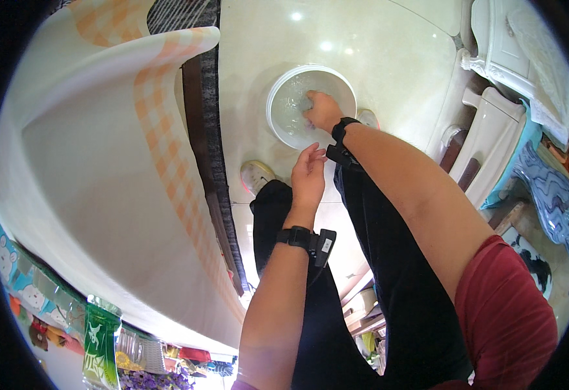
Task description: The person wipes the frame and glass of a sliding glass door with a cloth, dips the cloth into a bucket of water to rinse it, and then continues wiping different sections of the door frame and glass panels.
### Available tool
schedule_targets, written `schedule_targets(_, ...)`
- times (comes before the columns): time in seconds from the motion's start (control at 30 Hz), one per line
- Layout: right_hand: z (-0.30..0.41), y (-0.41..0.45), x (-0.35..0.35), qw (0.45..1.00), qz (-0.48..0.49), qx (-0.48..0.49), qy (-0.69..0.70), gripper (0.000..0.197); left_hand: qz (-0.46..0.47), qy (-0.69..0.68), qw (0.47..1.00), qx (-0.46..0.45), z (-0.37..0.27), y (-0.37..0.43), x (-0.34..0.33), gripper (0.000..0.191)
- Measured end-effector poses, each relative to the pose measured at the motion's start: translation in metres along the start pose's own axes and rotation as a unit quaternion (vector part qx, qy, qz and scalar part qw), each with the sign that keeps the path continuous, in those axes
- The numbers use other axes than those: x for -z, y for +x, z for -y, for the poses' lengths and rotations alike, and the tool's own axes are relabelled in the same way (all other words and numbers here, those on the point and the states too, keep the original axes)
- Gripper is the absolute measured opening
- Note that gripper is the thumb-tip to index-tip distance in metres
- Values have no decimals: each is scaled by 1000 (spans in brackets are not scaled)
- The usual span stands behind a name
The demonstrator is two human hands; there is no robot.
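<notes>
A round white bucket [271, 105] stands on the tiled floor before me, with rippling, clear water [288, 109] inside. My right hand [324, 111] reaches over its right side, with the fingertips at or in the water. Whether anything lies between those fingers cannot be made out. Just outside the near rim is my left hand [310, 168], palm partly up, fingers loosely bent and nothing seen in them. Each wrist wears a black strap with a small device.
On the left a long table or bed-like surface has a white cover [109, 161] with an orange checked border. My shoe [256, 176] is close to the bucket. White furniture [503, 44], a pale stool-like piece [490, 124] and a blue glass fish-shaped vase [550, 195] line the right.
</notes>
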State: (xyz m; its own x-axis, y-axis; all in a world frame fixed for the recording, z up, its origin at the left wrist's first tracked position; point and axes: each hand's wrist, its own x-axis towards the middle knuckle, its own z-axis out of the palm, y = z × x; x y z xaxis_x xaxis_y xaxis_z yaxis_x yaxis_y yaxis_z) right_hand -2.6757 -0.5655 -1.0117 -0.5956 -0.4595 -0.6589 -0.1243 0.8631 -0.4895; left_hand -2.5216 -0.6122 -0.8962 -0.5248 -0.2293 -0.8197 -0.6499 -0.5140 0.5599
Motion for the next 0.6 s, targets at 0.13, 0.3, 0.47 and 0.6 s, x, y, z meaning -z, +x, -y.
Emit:
schedule_targets(0.13, 1, 0, -5, 999, -5, -24, 47, 44, 9, 4, 1000, -26, -1, 5, -5, 38)
schedule_targets(0.3, 13, 3, -6, 974, 145, -89, 146, 43, -8, 20, 1000, 4, -2, 3, 2, 37)
schedule_targets(0.47, -2, 5, -14, 985, 32, -107, 132, 42, 0, 3, 1000, -6, 6, 10, -6, 36)
schedule_targets(0.6, 12, 0, -9, 986, 52, -109, 114, 46, -8, -14, 1000, -5, 7, 10, 2, 36)
